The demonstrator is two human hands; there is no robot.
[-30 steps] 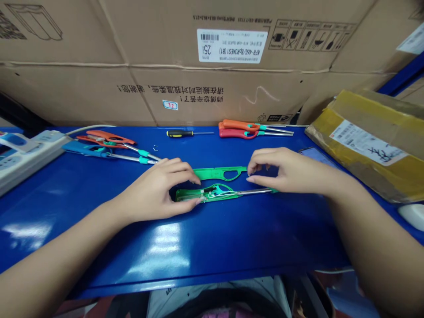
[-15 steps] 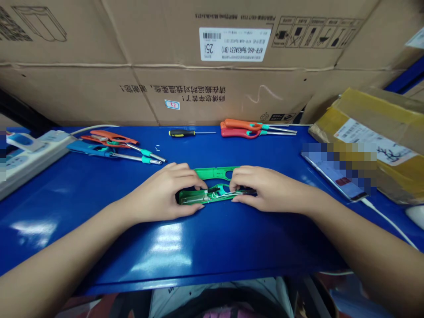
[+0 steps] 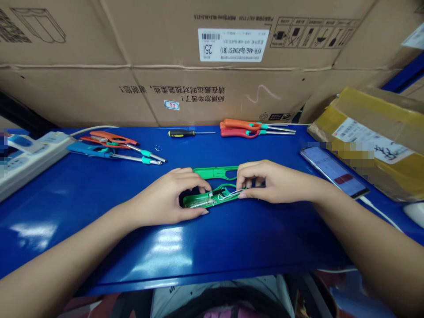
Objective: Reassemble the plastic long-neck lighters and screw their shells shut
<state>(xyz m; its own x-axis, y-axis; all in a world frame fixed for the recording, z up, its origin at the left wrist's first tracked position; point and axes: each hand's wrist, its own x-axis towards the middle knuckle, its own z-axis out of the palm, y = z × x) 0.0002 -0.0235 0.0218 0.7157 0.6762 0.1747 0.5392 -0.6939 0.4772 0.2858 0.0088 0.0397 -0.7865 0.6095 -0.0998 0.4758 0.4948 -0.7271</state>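
Note:
A green lighter half-shell (image 3: 198, 202) lies open side up at the middle of the blue table, with a clear tank, a black part and white wires inside. My left hand (image 3: 172, 194) grips its left end between thumb and fingers. At the shell's right end, my right hand (image 3: 265, 181) is closed with thumb and fingers around the wires and shell edge; what exactly it pinches is partly hidden. Just behind lies the other green half-shell (image 3: 215, 172), its right end hidden by my right hand.
Orange (image 3: 112, 138) and blue (image 3: 89, 149) lighters lie left, beside a white power strip (image 3: 33, 163). A screwdriver (image 3: 182, 133) and a red lighter (image 3: 236, 131) lie at the back. A phone (image 3: 331, 172) and taped box (image 3: 374, 137) stand right; cardboard (image 3: 179, 79) rises behind.
My right hand has shifted slightly up and right, its fingers more curled. The held shell now tilts up at its right end, and my left hand has moved slightly with it.

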